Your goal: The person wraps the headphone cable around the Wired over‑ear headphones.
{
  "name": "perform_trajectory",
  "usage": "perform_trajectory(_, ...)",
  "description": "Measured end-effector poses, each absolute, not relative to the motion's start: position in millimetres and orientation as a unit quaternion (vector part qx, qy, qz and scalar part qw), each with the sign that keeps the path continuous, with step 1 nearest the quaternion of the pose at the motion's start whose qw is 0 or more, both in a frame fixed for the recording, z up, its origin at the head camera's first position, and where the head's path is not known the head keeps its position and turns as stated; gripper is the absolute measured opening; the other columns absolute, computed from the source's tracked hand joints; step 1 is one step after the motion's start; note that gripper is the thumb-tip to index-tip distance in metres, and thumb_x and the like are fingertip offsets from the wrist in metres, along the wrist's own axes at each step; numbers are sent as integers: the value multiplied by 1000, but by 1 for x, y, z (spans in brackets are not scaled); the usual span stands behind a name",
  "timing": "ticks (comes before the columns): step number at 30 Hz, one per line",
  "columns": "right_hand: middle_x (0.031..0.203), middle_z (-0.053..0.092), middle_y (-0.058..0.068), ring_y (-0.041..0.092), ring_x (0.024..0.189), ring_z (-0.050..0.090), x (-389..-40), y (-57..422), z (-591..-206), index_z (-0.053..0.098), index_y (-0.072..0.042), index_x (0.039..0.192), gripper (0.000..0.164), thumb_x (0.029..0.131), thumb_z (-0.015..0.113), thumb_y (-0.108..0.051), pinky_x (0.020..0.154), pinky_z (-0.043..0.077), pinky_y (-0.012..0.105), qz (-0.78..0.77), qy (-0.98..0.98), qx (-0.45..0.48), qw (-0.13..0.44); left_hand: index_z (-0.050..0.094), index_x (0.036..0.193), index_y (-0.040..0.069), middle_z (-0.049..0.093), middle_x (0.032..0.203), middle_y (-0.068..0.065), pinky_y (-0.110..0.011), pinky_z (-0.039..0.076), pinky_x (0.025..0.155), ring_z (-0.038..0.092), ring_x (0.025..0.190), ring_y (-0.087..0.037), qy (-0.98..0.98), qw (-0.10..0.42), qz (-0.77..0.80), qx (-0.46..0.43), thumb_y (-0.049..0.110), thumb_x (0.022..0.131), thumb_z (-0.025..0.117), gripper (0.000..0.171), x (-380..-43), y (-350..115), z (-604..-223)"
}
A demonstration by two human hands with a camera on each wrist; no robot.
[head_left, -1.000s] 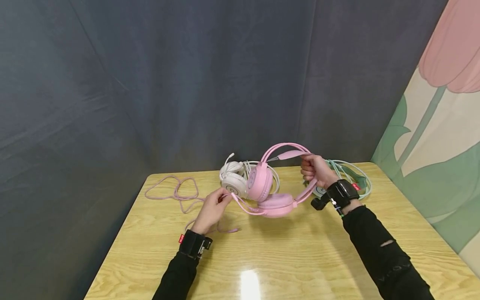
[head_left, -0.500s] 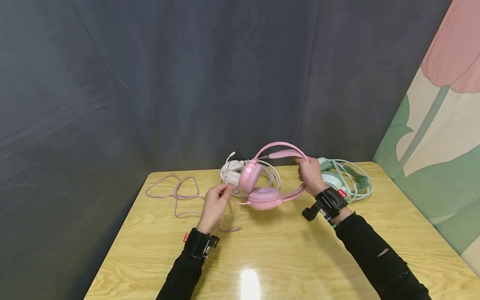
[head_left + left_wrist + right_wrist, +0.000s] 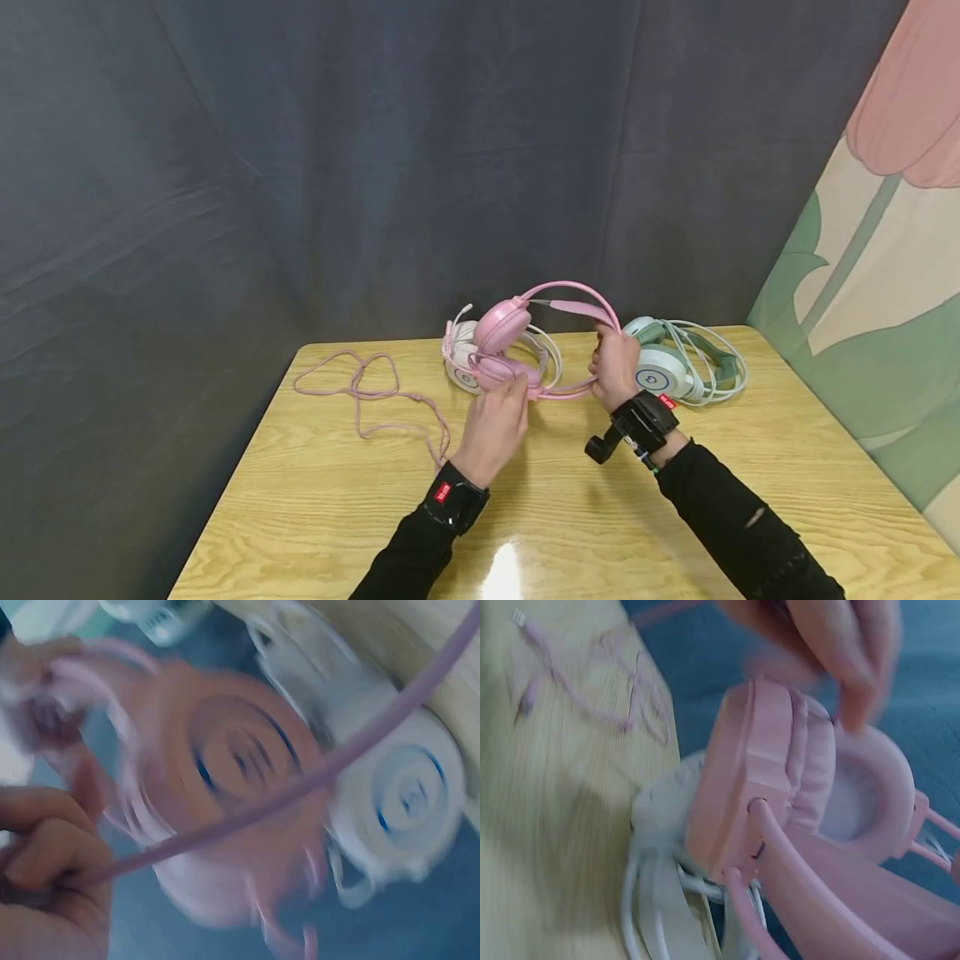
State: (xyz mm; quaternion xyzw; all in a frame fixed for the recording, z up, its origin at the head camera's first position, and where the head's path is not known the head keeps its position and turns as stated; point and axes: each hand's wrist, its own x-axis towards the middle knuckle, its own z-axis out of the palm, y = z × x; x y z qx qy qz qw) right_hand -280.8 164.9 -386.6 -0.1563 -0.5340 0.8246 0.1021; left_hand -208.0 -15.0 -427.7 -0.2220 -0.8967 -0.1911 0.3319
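Working in front of a dark blue-grey cloth curtain, left of a wall painted with a pink tulip and green leaves, at a pale yellow wood-grain table. Holding over its far part a pair of glossy pink over-ear headphones with round padded cups, tilted, one cup above the other. Overlapping a white corded headset just behind; apart from a mint-green-and-white headset to the right. Gripping the pink band in the curled right hand, with both cups out to its left. Pinching a thin dusty-pink cable in the left hand, close in front of the lower cup; cannot tell whether touching it. With more cable in loose loops on the left of the table.
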Motion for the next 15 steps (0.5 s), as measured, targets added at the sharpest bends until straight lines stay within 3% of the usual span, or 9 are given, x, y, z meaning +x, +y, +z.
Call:
perform_trajectory(7, 45, 26, -9, 4, 36, 23, -279, 159, -384, 36, -14, 62, 39, 99, 45, -21, 39, 21, 19, 861, -472, -184, 43, 59, 114, 3, 63, 83, -3, -31, 50, 51, 64, 62, -19, -897, 328, -185, -231, 3, 88, 57, 27, -206, 8, -434)
perform_trajectory(15, 46, 22, -7, 8, 36, 20, -282, 166, -382, 30, -17, 64, 40, 101, 42, -26, 43, 20, 22, 903, -368, -220, -37, 47, 110, 7, 56, 61, 1, -22, 34, 46, 45, 49, -8, -851, 316, -377, -184, 17, 101, 54, 15, -215, -1, -448)
